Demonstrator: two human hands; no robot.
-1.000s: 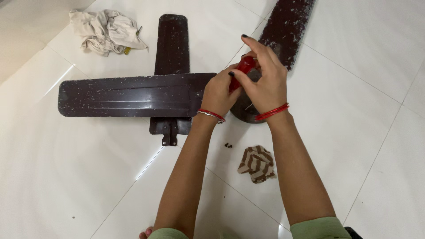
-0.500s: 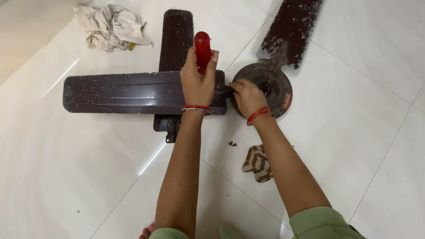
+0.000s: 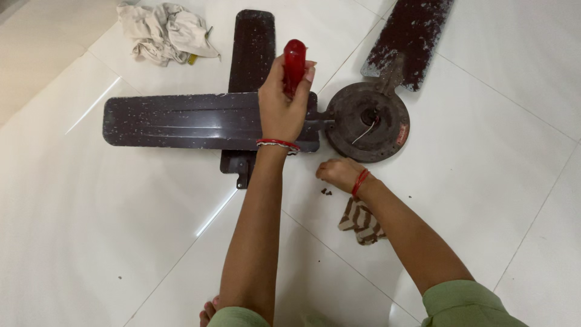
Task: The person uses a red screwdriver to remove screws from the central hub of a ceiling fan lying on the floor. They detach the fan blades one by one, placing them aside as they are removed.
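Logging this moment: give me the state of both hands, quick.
Left hand: closed around the red tool handle, held upright above the fan blade.
Right hand: low over the floor by small dark bits; grip cannot be told.

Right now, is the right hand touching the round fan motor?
Apart. The head view shows white floor between the right hand and the round fan motor.

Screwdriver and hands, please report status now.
Left hand shut on red-handled screwdriver, raised over fan blade. Right hand low on floor by small dark bits. Fan hub untouched.
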